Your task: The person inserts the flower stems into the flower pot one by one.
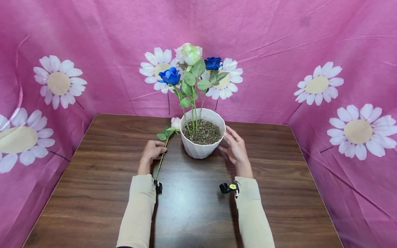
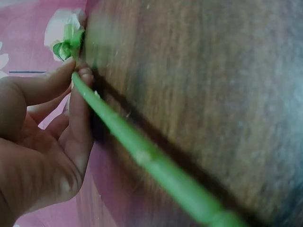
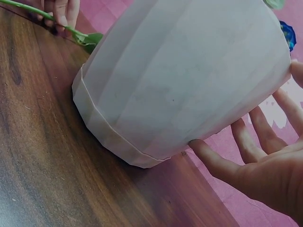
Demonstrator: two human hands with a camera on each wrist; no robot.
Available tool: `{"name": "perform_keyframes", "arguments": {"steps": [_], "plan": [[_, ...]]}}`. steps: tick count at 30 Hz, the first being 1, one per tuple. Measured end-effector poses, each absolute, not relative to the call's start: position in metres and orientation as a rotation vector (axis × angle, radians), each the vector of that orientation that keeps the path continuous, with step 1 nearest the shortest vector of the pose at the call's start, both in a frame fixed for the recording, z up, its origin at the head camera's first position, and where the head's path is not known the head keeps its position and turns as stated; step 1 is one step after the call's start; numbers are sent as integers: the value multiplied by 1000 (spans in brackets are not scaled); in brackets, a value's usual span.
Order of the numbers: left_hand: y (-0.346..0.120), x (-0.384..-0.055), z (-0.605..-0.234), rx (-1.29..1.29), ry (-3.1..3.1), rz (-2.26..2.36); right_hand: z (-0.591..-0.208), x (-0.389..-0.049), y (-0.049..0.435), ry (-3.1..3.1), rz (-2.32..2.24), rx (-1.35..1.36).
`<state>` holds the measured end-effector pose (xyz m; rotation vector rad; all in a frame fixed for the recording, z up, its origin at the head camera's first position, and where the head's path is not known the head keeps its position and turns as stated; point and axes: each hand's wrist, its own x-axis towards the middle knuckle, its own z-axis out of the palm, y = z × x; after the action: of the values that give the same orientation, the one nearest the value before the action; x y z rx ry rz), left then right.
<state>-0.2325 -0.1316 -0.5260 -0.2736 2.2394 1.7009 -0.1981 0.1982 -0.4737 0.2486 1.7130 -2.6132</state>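
Note:
My left hand [image 1: 152,150] pinches the green stem of a pale pink rose [image 1: 175,123] low over the table, left of the pot. In the left wrist view thumb and fingertips close on the stem [image 2: 161,171], with the bloom [image 2: 65,30] beyond them. A white faceted flowerpot [image 1: 198,151] stands upright, holding dark granular soil [image 1: 207,132]. My right hand [image 1: 235,146] rests its spread fingers against the pot's right side, as the right wrist view shows too. Rising from the soil are a white-green rose [image 1: 190,54] and two blue roses [image 1: 170,76].
A brown wood-grain table [image 1: 279,193] carries the pot near its far edge. Behind it and at both sides hangs a pink cloth [image 1: 263,31] printed with large white daisies. Small black cameras [image 1: 225,188] sit on the wrists.

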Motion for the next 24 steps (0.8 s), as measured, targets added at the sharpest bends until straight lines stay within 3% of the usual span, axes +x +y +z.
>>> {"name": "perform_keyframes", "arguments": {"steps": [24], "plan": [[-136, -231, -534, -582, 1583, 2450, -472, -198, 198, 1693, -2614, 289]]}}
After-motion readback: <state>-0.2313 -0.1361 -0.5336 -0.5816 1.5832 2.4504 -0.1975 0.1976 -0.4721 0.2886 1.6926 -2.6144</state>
